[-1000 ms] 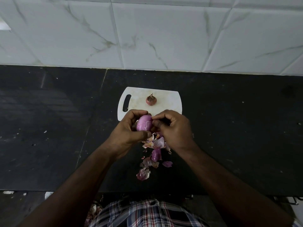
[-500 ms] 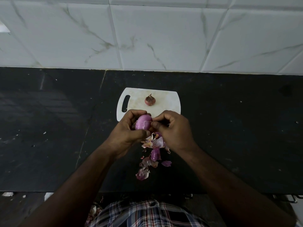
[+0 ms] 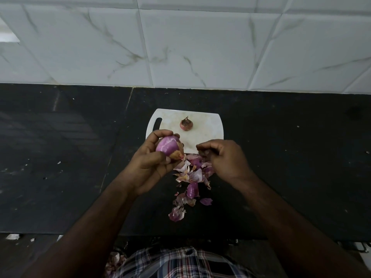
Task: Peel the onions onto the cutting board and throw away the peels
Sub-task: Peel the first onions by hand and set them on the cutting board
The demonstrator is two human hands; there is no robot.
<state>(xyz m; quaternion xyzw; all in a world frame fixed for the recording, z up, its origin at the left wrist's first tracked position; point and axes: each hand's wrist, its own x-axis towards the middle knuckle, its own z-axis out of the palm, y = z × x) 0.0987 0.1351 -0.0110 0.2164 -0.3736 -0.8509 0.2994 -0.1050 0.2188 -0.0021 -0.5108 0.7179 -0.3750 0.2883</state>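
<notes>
White marbled wall tiles [image 3: 200, 47] rise behind a dark surface [image 3: 291, 157] bearing a white cutting board [image 3: 206, 127]. On the board sits a small unpeeled onion [image 3: 186, 124]. The left hand [image 3: 154, 163] grips a mostly peeled purple onion [image 3: 167, 146] at the board's near edge, fingers curled round it. The right hand [image 3: 224, 159], apart from that onion, has its fingers curled; whether they pinch a scrap of skin cannot be told. Loose peels [image 3: 190, 181] lie on the surface between the wrists.
</notes>
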